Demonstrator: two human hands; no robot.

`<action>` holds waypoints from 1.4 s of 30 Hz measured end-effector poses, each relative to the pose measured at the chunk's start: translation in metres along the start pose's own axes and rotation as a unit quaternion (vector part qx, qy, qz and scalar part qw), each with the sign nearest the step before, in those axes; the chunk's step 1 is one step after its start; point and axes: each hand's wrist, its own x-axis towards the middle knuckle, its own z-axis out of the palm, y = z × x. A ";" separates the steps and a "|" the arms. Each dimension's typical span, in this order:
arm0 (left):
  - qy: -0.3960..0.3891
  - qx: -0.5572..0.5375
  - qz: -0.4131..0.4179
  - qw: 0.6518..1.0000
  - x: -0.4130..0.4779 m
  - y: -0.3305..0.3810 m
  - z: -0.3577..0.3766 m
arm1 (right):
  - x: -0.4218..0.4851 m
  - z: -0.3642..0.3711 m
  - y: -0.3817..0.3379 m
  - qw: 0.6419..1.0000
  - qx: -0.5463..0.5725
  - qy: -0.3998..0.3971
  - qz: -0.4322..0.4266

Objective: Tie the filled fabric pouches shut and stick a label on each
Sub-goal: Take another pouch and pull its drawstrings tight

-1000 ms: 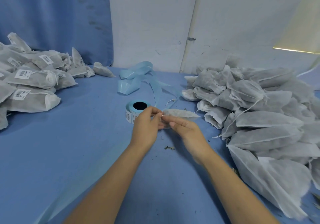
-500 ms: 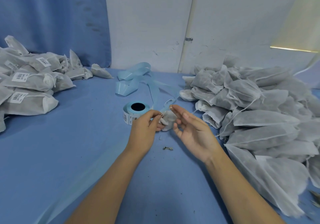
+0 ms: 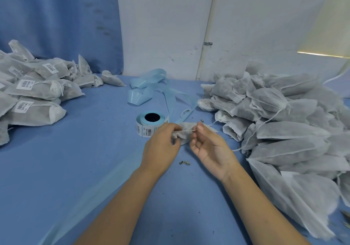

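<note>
A small grey fabric pouch (image 3: 184,131) lies between my hands at the middle of the blue table (image 3: 75,169). My left hand (image 3: 162,146) grips its gathered neck. My right hand (image 3: 210,148), palm up, pinches the thin white drawstring (image 3: 188,130) stretched across to the left hand. A roll of barcode labels (image 3: 149,122) on pale blue backing stands just behind my left hand. On the right is a heap of unlabelled pouches (image 3: 284,131). Labelled, tied pouches (image 3: 34,93) are piled at the far left.
Loose pale blue backing ribbon (image 3: 149,89) curls behind the roll. A small scrap of debris (image 3: 184,162) lies in front of my hands. A white wall and blue curtain close off the back of the table.
The pouch was turned and bunched up between my hands. My right hand opened, rolled palm up, then closed its fingertips on the drawstring and pulled it taut.
</note>
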 end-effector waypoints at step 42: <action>0.220 -0.337 -0.145 0.904 0.011 0.025 -0.012 | -0.001 0.021 0.014 0.933 -0.308 0.140 -0.123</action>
